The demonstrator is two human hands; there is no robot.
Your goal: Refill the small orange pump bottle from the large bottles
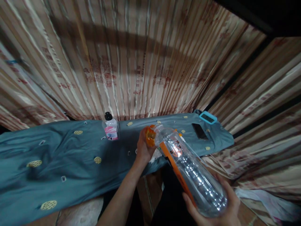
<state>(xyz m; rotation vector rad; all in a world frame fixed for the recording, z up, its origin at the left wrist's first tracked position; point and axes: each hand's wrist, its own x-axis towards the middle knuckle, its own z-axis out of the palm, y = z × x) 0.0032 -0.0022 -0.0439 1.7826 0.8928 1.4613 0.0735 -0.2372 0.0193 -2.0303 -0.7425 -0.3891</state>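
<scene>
My right hand [228,204] grips a large clear plastic bottle [192,169] near its base. The bottle has an orange label strip and is tilted, its neck pointing up and left in the view. At its mouth, my left hand [144,149] is wrapped round a small see-through orange container [150,135]; its exact kind is not clear. The bottle's mouth touches or nearly touches this container. Something white [155,155] shows just below my left hand, partly hidden. To the left, a clear bottle with a black cap and pink label [111,130] stands upright on the cloth.
A blue-green cloth with yellow pineapple prints [77,160] covers the long table. On its right end lie a dark phone [199,131] and a light-blue framed device [208,117]. Patterned curtains [131,69] hang behind and at the right. A white plastic bag [268,201] rests lower right.
</scene>
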